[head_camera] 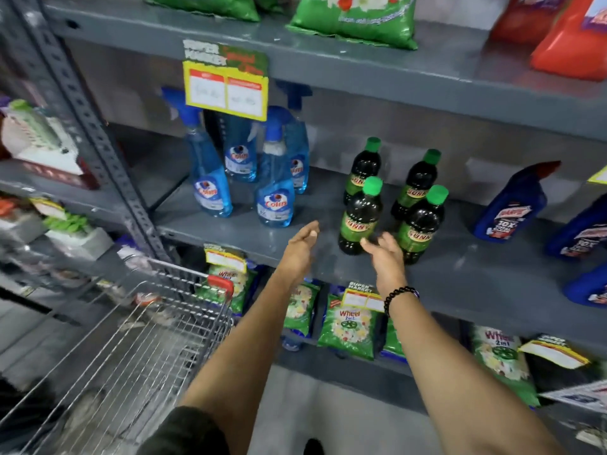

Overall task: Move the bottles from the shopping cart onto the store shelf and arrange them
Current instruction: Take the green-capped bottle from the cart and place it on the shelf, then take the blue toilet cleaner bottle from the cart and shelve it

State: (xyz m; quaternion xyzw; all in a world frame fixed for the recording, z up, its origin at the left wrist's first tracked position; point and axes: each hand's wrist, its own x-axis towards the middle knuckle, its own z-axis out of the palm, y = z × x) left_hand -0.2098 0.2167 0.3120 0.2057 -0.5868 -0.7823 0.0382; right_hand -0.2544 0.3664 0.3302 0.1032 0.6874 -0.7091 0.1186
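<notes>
Several dark bottles with green caps [360,218] stand in two rows on the grey middle shelf [230,231]. The front right one [420,224] is just behind my right hand [386,257], which is open, palm inward, a little in front of the bottles. My left hand [300,246] is open too, over the shelf's front edge, left of the front left bottle and apart from it. Neither hand holds anything. The wire shopping cart [138,330] stands at lower left; I see no bottles inside it.
Blue spray bottles [274,198] stand left of the green-capped ones. Dark blue cleaner bottles [512,205] lie on the shelf's right. Green detergent packs [348,326] fill the shelf below. Bags sit on the top shelf [354,21]. A price tag [226,90] hangs above.
</notes>
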